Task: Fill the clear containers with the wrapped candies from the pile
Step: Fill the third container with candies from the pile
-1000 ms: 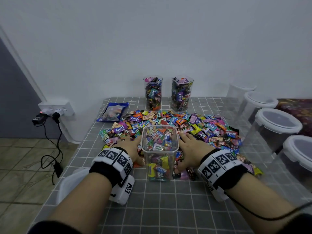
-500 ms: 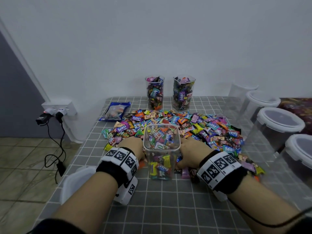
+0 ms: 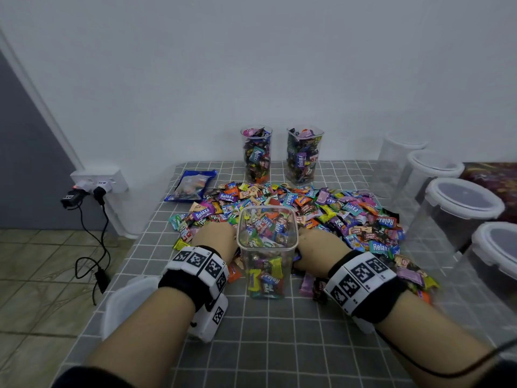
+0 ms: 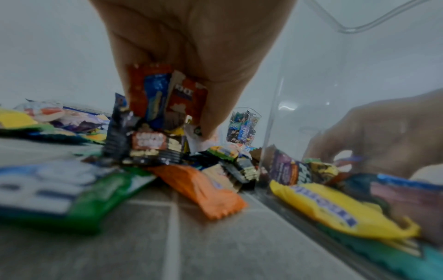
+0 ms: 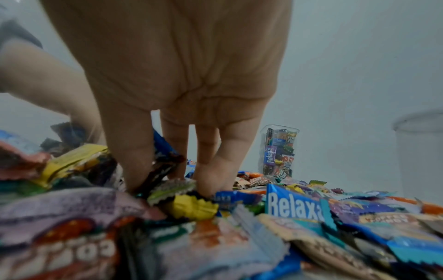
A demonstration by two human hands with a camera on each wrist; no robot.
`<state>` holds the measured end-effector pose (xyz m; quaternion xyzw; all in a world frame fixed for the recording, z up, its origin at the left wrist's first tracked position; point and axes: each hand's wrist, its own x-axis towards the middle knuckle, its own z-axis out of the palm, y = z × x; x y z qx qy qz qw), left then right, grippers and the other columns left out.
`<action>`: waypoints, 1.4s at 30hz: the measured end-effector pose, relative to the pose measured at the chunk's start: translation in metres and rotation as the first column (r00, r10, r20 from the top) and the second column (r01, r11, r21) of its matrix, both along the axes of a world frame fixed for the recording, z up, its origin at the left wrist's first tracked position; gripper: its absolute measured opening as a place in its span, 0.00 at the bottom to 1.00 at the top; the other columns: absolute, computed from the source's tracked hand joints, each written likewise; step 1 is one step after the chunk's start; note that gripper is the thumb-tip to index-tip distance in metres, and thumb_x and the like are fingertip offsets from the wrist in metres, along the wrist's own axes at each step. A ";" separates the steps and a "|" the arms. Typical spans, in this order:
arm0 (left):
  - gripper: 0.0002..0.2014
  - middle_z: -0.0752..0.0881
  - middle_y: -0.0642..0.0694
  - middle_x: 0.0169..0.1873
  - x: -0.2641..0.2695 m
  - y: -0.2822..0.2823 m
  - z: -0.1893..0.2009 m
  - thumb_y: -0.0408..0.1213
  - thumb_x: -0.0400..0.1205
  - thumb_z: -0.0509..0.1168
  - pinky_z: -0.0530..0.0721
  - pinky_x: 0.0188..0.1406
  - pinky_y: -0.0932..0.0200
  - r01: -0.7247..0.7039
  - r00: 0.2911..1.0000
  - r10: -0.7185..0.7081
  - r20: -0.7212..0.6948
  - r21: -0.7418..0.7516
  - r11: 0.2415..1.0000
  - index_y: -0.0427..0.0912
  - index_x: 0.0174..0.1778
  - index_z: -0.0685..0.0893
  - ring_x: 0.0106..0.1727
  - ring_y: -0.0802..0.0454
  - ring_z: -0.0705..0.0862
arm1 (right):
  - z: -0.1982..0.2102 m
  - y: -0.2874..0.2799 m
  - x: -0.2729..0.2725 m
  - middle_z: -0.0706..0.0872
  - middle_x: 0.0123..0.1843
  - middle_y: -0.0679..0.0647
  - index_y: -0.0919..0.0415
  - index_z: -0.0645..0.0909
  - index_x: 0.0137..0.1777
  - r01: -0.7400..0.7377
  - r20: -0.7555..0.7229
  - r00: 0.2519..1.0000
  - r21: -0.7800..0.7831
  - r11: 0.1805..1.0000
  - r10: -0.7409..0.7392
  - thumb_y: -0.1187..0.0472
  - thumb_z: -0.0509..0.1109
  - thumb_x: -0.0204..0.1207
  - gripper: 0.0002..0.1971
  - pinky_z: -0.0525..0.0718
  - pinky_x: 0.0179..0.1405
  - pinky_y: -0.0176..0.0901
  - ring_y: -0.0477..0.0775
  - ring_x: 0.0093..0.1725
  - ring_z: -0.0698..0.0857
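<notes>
While gathering beside half-full clear container (image 3: 267,247) | left hand (image 4: 191,62) pinching candies (image 4: 165,98); right hand (image 5: 182,79) fingers dug into pile (image 3: 349,217), grip unclear | lift both handfuls over rim, drop without nudging container.

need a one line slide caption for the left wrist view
Left hand pinches a few wrapped candies above the pile, beside the clear container.

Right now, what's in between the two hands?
The half-filled clear container stands between the left hand and right hand, seen in the head view.
</notes>
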<state>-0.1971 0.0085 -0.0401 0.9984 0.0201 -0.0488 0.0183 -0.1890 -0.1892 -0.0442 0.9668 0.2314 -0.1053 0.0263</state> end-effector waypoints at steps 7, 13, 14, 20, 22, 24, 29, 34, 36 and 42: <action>0.12 0.86 0.39 0.51 -0.006 -0.004 0.008 0.37 0.85 0.55 0.81 0.50 0.51 0.025 0.999 -0.026 0.039 0.026 0.999 0.39 0.50 0.83 0.52 0.40 0.83 | 0.005 0.002 -0.003 0.84 0.57 0.60 0.63 0.80 0.58 0.015 -0.003 1.000 0.011 1.000 -0.015 0.63 0.63 0.79 0.10 0.81 0.52 0.48 0.60 0.57 0.82; 0.13 0.86 0.40 0.50 -0.005 -0.002 0.006 0.40 0.85 0.55 0.81 0.48 0.52 0.036 0.996 -0.036 0.076 0.010 0.999 0.42 0.51 0.84 0.52 0.40 0.84 | 0.003 0.000 0.002 0.84 0.48 0.60 0.61 0.73 0.40 0.099 -0.019 0.995 0.078 0.992 -0.098 0.66 0.60 0.79 0.06 0.80 0.43 0.45 0.59 0.45 0.80; 0.13 0.86 0.40 0.50 -0.004 -0.002 0.005 0.41 0.85 0.55 0.81 0.47 0.52 0.033 0.996 -0.033 0.081 0.003 0.999 0.42 0.52 0.84 0.52 0.40 0.84 | 0.004 -0.002 0.003 0.85 0.49 0.59 0.61 0.74 0.43 0.130 -0.022 0.992 0.093 0.987 -0.128 0.66 0.60 0.79 0.04 0.81 0.43 0.46 0.59 0.47 0.81; 0.13 0.86 0.41 0.50 -0.003 -0.002 0.003 0.42 0.85 0.56 0.81 0.48 0.51 0.053 0.993 -0.054 0.105 0.012 0.999 0.43 0.56 0.83 0.53 0.41 0.84 | 0.009 -0.018 0.007 0.74 0.70 0.56 0.55 0.68 0.74 0.251 -0.020 0.968 0.074 0.965 -0.250 0.57 0.63 0.80 0.23 0.80 0.55 0.49 0.59 0.66 0.78; 0.13 0.86 0.40 0.52 -0.003 -0.003 0.003 0.42 0.86 0.56 0.82 0.50 0.50 0.054 0.992 -0.056 0.110 0.016 0.998 0.43 0.57 0.83 0.54 0.41 0.84 | 0.007 -0.021 0.007 0.70 0.74 0.54 0.50 0.61 0.79 0.235 -0.054 0.972 0.091 0.968 -0.230 0.56 0.65 0.78 0.30 0.80 0.57 0.50 0.57 0.70 0.75; 0.13 0.87 0.40 0.52 -0.003 -0.003 0.002 0.42 0.86 0.56 0.82 0.51 0.50 0.044 0.993 -0.045 0.110 0.012 0.999 0.43 0.58 0.83 0.55 0.40 0.84 | 0.005 -0.021 0.006 0.67 0.77 0.52 0.47 0.56 0.82 0.183 -0.109 0.979 0.083 0.980 -0.173 0.52 0.66 0.76 0.35 0.79 0.58 0.50 0.57 0.72 0.72; 0.14 0.87 0.41 0.53 -0.002 -0.004 0.000 0.43 0.86 0.56 0.83 0.52 0.50 0.059 0.990 -0.058 0.127 -0.004 0.998 0.43 0.60 0.84 0.55 0.41 0.85 | -0.001 -0.014 0.005 0.63 0.79 0.53 0.46 0.49 0.83 0.097 -0.150 0.983 -0.048 0.994 -0.103 0.43 0.68 0.73 0.43 0.79 0.64 0.54 0.60 0.74 0.68; 0.14 0.87 0.40 0.53 -0.001 -0.002 -0.001 0.43 0.86 0.56 0.83 0.53 0.48 0.053 0.991 -0.049 0.125 -0.033 0.998 0.43 0.58 0.84 0.55 0.41 0.84 | -0.002 -0.003 0.002 0.77 0.65 0.57 0.55 0.70 0.72 0.076 -0.101 0.992 -0.037 0.996 -0.079 0.51 0.71 0.74 0.28 0.82 0.59 0.51 0.59 0.64 0.78; 0.14 0.87 0.40 0.53 -0.001 -0.002 0.000 0.43 0.86 0.56 0.83 0.52 0.48 0.060 0.990 -0.055 0.130 -0.037 0.998 0.43 0.58 0.84 0.55 0.40 0.84 | -0.001 0.000 0.002 0.80 0.60 0.58 0.58 0.74 0.66 0.064 -0.079 0.995 -0.010 0.998 -0.065 0.57 0.68 0.77 0.18 0.83 0.56 0.51 0.59 0.60 0.80; 0.14 0.86 0.40 0.52 -0.001 -0.001 0.000 0.44 0.86 0.56 0.80 0.49 0.52 0.065 0.990 -0.061 0.126 -0.027 0.998 0.44 0.60 0.82 0.55 0.41 0.84 | 0.005 -0.003 0.001 0.84 0.58 0.61 0.61 0.76 0.64 0.106 -0.050 0.993 0.048 0.993 -0.104 0.69 0.58 0.79 0.15 0.83 0.52 0.50 0.62 0.58 0.82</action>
